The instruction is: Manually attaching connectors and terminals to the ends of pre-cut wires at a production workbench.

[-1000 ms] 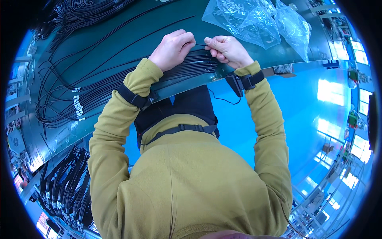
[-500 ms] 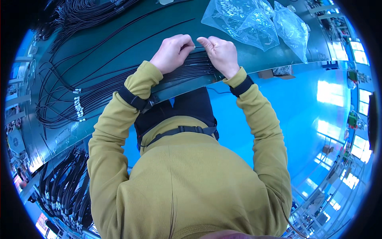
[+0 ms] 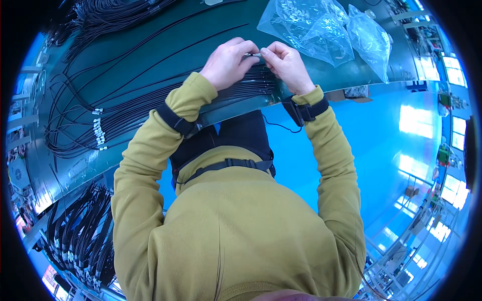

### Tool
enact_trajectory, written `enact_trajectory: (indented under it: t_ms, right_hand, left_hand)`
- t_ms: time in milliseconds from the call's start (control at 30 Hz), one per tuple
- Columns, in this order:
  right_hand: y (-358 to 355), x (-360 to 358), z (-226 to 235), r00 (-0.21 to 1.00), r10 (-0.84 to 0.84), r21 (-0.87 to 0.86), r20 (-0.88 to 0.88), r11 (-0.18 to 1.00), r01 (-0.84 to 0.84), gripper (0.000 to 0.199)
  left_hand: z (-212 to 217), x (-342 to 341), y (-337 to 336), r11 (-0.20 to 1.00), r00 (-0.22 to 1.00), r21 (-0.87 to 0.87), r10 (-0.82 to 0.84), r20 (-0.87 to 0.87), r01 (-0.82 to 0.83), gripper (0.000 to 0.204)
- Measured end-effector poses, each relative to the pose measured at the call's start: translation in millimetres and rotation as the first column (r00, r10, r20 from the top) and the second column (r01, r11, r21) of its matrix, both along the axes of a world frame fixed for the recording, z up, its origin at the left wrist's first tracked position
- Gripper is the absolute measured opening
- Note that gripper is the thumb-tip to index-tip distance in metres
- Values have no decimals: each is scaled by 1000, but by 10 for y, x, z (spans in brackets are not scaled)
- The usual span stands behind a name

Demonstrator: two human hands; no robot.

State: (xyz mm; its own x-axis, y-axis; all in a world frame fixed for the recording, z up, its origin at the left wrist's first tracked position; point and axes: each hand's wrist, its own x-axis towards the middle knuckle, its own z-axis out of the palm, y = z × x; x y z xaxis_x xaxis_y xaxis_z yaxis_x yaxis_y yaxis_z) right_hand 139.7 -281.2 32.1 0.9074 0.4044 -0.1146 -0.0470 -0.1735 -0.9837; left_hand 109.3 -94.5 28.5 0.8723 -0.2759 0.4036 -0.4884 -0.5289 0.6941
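My left hand [image 3: 230, 64] is closed in a pinch on a thin black cable [image 3: 248, 54] above the green table. Facing it, my right hand [image 3: 287, 67] pinches a small light-coloured piece [image 3: 260, 54] at the cable's end; its exact kind is too small to make out. The fingertips of both hands almost meet there. Below them, a row of parallel black cables [image 3: 150, 103] lies along the table's near edge. Small white connectors [image 3: 99, 131] sit on the looped side of that row, at the left.
Two clear plastic bags [image 3: 307, 32] with small parts lie at the table's [image 3: 165, 62] far right. A heap of black cables [image 3: 108, 22] rests at the far left. More cables [image 3: 83, 233] hang on a rack at lower left. An open cardboard box [image 3: 354, 94] sits beyond the table's edge.
Both hands have shifted slightly right. My right hand has turned from a fist with raised thumb to a fingertip pinch at the cable's end.
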Motion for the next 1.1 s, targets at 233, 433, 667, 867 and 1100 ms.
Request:
enact_trajectory:
  t_ms: [233,433,667,867,1100]
  right_hand:
    - [-3,90,-120,999,-48,-77,14,996,49,19]
    - [-35,207,-213,996,-25,-208,80,977,42,21]
    - [-31,266,-288,960,84,-361,266,932,18,20]
    - [-22,153,-200,913,217,-512,347,859,-10,18]
    - [-106,96,-31,924,318,-471,210,861,-189,23]
  left_hand:
    - [5,-54,324,968,987,191,162,8,-161,5]
    - [-57,-424,1368,817,950,494,306,64,-297,2]
    - [30,-1124,2834,621,866,657,490,99,-427,4]
    - [-28,-1353,3198,578,863,730,505,30,-364,5]
    - [196,-1396,3082,430,802,886,583,-128,-171,10]
